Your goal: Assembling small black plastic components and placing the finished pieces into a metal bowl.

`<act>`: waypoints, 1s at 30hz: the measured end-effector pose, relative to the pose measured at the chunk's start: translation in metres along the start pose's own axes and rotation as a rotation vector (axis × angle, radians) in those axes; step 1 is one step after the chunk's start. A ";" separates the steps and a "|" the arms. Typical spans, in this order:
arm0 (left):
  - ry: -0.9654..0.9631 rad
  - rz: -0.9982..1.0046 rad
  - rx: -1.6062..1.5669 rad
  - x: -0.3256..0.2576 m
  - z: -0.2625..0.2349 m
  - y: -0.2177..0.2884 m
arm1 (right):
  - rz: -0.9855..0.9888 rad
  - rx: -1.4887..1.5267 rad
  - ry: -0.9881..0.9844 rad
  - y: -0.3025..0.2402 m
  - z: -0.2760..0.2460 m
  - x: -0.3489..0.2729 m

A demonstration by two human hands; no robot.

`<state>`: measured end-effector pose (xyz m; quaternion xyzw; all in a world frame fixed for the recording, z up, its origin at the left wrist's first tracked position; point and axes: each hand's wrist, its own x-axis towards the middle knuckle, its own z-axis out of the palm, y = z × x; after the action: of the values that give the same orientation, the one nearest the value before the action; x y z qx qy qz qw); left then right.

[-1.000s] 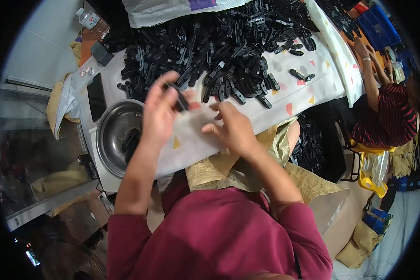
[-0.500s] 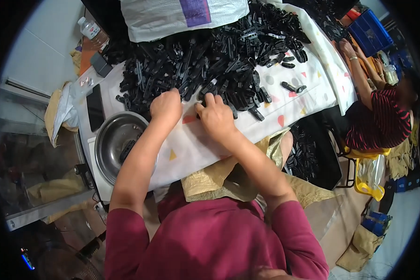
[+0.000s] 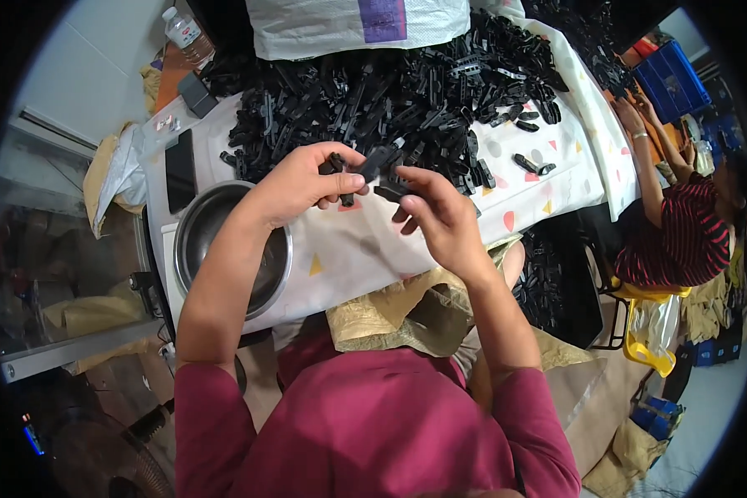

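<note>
My left hand [image 3: 307, 181] grips a black plastic part [image 3: 372, 163] that sticks out to the right past my fingertips, above the white patterned cloth. My right hand [image 3: 438, 217] holds a second black plastic piece [image 3: 392, 192] right under it, and the two pieces touch or nearly touch. Behind both hands lies a big heap of black plastic parts [image 3: 390, 91] spread across the table [image 3: 365, 249].
A metal bowl [image 3: 197, 241] sits at the table's left end, beside a dark phone [image 3: 180, 170] and a plastic bottle [image 3: 184, 33]. A white sack [image 3: 357, 23] stands at the back. Another person in a striped shirt [image 3: 681, 241] works at the right, near blue crates [image 3: 672, 75].
Both hands have come back from the heap toward me and risen, each now with a black part held between the fingers. The view has shifted slightly.
</note>
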<state>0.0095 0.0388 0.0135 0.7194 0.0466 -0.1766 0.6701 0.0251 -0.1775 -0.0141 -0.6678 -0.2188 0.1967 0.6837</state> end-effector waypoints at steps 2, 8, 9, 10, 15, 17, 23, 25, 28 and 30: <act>-0.036 -0.014 -0.031 -0.006 0.005 0.009 | -0.119 -0.113 0.042 -0.006 0.000 -0.003; -0.090 0.006 -0.366 -0.007 0.021 0.008 | -0.606 -0.678 0.117 -0.010 0.015 -0.007; -0.081 0.005 -0.372 -0.007 0.022 0.010 | -0.585 -0.597 0.130 -0.010 0.015 -0.006; -0.042 -0.034 -0.353 -0.009 0.022 0.014 | -0.402 -0.385 0.149 -0.008 0.013 -0.012; -0.125 -0.038 -0.308 -0.011 0.018 0.014 | -0.261 0.117 0.106 -0.016 0.003 -0.019; -0.109 0.024 -0.084 -0.014 0.023 0.018 | -0.456 -0.032 0.145 -0.010 0.003 -0.014; -0.102 0.300 0.132 -0.024 0.032 0.025 | -0.655 -0.328 0.238 -0.008 0.004 -0.020; -0.062 0.400 0.219 -0.025 0.033 0.020 | -0.670 -0.342 0.270 -0.008 0.006 -0.023; 0.016 0.672 0.474 -0.025 0.035 0.020 | -0.677 -0.368 0.295 -0.007 0.006 -0.026; 0.030 0.792 0.643 -0.027 0.036 0.021 | -0.665 -0.346 0.295 -0.004 0.005 -0.027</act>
<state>-0.0162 0.0064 0.0404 0.8542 -0.2767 0.0957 0.4296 0.0000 -0.1888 -0.0110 -0.6868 -0.3526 -0.1728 0.6116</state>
